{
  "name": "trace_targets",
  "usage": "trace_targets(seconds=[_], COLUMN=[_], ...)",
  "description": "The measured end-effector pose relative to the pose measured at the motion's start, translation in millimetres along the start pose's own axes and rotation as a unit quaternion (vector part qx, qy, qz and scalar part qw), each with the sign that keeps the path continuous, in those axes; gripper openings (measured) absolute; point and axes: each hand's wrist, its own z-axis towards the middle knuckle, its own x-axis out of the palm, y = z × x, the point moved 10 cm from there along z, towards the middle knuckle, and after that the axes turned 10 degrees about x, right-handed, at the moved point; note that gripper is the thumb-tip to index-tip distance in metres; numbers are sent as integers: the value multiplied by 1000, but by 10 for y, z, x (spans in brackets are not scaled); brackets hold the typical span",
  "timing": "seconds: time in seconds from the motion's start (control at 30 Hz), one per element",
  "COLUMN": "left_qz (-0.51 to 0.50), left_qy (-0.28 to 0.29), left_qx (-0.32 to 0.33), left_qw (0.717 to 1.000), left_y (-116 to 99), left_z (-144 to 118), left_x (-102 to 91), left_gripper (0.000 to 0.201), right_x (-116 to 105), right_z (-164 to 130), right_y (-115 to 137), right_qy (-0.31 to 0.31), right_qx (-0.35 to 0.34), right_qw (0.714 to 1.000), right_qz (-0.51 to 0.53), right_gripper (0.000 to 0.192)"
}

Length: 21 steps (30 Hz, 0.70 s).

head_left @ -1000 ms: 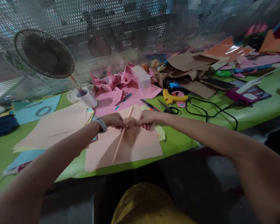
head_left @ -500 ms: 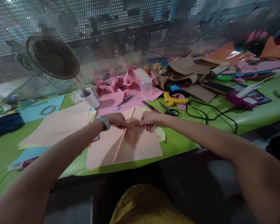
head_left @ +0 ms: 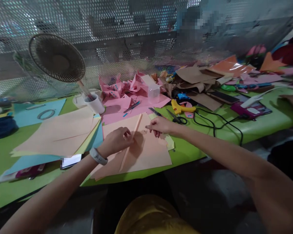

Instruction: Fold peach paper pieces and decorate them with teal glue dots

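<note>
The peach sheet [head_left: 146, 152] lies flat at the near edge of the green table [head_left: 210, 143], with a raised crease [head_left: 131, 143] running from its far edge down toward the person. It looks light, thin and limp: it would bend or crumple under a hard squeeze, slide easily on the smooth table, and take a sharp fold wherever it is pressed. By my judgement the best hold is a light pinch at an edge or along the crease, with the other hand flat on the paper to stop it slipping.

The left hand [head_left: 117, 140] rests on the sheet just left of the crease, fingers curled, their tips at the ridge; whether they pinch it or only press I cannot tell. The right hand [head_left: 160, 125] sits at the sheet's far right part, thumb and forefinger closed together on the paper's upper layer, just right of the crease. So the crease runs between the two hands, and most of the sheet lies nearer the person than either hold.

A stack of peach and yellow sheets [head_left: 61, 133] lies just left, over blue paper. Beyond the right hand are scissors [head_left: 177, 117] and a yellow glue gun [head_left: 180, 106] with a black cord. Farther back are pink paper pieces [head_left: 127, 91], a white cup [head_left: 95, 102], a fan [head_left: 56, 58] and brown paper scraps [head_left: 197, 78].
</note>
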Motion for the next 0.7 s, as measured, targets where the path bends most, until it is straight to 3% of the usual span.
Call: trace_targets(seconds=[0.2, 0.33, 0.53, 0.7], left_qz=[32, 114, 201, 161], left_qy=[-1, 9, -20, -69], left_qx=[27, 45, 156, 254], left_qw=[999, 992, 967, 951], left_y=[-64, -66, -140, -123], left_z=[-77, -92, -167, -170], left_x=[67, 48, -52, -70], left_gripper=[18, 20, 19, 19], right_x=[160, 142, 109, 135], right_z=[-263, -339, -459, -594], right_y=[-1, 99, 241, 419], right_qy=[15, 1, -12, -97], right_qx=[8, -25, -108, -177], right_qw=[1000, 1000, 994, 972], right_qz=[6, 4, -16, -118], right_gripper=[23, 20, 23, 25])
